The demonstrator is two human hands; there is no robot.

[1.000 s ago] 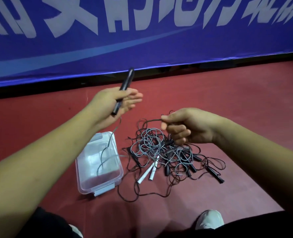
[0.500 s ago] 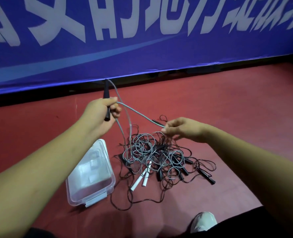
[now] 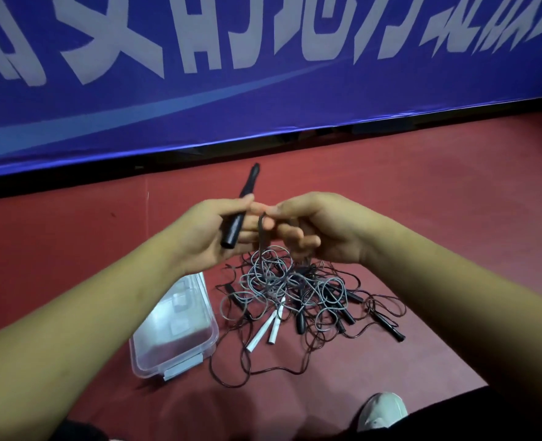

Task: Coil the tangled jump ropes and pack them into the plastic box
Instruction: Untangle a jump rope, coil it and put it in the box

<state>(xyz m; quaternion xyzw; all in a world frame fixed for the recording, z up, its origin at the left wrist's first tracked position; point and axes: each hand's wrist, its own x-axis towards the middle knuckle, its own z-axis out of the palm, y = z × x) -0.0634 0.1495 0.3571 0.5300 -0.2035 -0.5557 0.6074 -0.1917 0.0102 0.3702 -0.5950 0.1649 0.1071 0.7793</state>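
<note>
A tangle of jump ropes (image 3: pixel 298 294) lies on the red floor, grey and dark cords with two white handles (image 3: pixel 264 329) and several black handles. My left hand (image 3: pixel 218 230) grips one black handle (image 3: pixel 241 211), which points up and away. My right hand (image 3: pixel 314 227) pinches a loop of the grey cord (image 3: pixel 261 237) right beside the left fingers; the cord hangs down into the pile. The clear plastic box (image 3: pixel 174 332) stands on the floor left of the pile, below my left forearm, with no rope inside.
A blue banner (image 3: pixel 263 74) with white lettering runs along the back, with a dark gap under it. A white shoe (image 3: pixel 382 409) shows at the bottom right, beside dark trouser fabric. Red floor stretches to both sides.
My hands have come together above the pile. The right hand rose from low over the ropes to meet the left, bringing a loop of the grey cord up beside the handle.
</note>
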